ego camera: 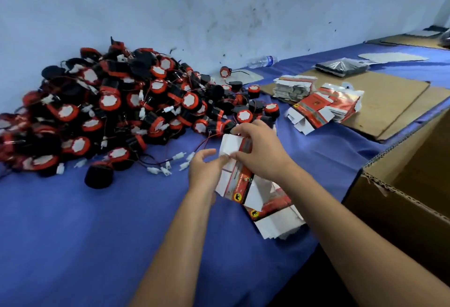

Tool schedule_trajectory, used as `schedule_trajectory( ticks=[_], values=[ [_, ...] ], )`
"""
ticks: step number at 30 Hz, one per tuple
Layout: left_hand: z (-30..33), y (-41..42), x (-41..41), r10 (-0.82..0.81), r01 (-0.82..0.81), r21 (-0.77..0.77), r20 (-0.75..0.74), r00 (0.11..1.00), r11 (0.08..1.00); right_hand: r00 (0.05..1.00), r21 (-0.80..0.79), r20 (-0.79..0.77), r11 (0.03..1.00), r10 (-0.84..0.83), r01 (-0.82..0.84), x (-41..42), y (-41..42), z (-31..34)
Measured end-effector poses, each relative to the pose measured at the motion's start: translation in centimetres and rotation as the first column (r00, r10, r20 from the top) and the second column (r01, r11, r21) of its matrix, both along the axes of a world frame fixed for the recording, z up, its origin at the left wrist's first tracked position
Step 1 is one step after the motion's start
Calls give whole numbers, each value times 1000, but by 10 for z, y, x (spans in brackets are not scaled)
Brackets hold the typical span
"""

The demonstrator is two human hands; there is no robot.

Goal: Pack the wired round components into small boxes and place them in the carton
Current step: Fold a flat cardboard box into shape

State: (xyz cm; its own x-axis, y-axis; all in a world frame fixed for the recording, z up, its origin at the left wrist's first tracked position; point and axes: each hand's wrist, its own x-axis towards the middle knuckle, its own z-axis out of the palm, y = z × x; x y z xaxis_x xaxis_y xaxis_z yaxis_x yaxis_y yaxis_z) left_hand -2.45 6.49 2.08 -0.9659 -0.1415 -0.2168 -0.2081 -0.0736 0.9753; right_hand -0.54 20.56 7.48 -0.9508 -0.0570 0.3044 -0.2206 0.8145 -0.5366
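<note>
A big heap of black-and-red wired round components (97,112) with white connectors covers the left of the blue table. Both hands hold one small red-and-white box (235,175) above the table, in front of the heap. My left hand (203,170) pinches its white flap from the left. My right hand (260,148) grips its upper end from above. Under the box lies a small pile of flat unfolded boxes (275,219). The brown carton (409,185) stands open at the right, beside the table edge.
More flat boxes lie in stacks (323,107) on cardboard sheets (389,102) at the back right. A plastic water bottle (263,61) lies by the wall, with a grey packet (341,66) farther right. Loose wires and white plugs (170,163) trail from the heap.
</note>
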Motion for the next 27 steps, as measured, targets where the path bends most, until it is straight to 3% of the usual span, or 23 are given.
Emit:
schedule_trajectory(
  ticks=[3,6,10,13,21,27],
  values=[
    [3,-66,5,-16,15,99,11,1000,995,989,-9,-17,989,144,-145,-11,-45,1],
    [-5,-139,18,-7,7,72,9,1000,997,948,-47,36,948,315,-314,-19,-109,-13],
    [-20,-231,35,238,-241,-54,-62,969,969,857,198,208,837,472,-509,-20,-201,-44],
    [-26,-276,43,290,-301,-104,-107,951,948,803,229,153,770,576,-596,-16,-244,-67],
    [-30,-322,38,152,-167,-114,-134,979,979,756,8,74,757,651,-653,-14,-259,-82],
    [-28,-316,38,236,-243,-12,-194,952,970,793,-453,-44,696,607,-557,-21,-247,-75]
  ],
)
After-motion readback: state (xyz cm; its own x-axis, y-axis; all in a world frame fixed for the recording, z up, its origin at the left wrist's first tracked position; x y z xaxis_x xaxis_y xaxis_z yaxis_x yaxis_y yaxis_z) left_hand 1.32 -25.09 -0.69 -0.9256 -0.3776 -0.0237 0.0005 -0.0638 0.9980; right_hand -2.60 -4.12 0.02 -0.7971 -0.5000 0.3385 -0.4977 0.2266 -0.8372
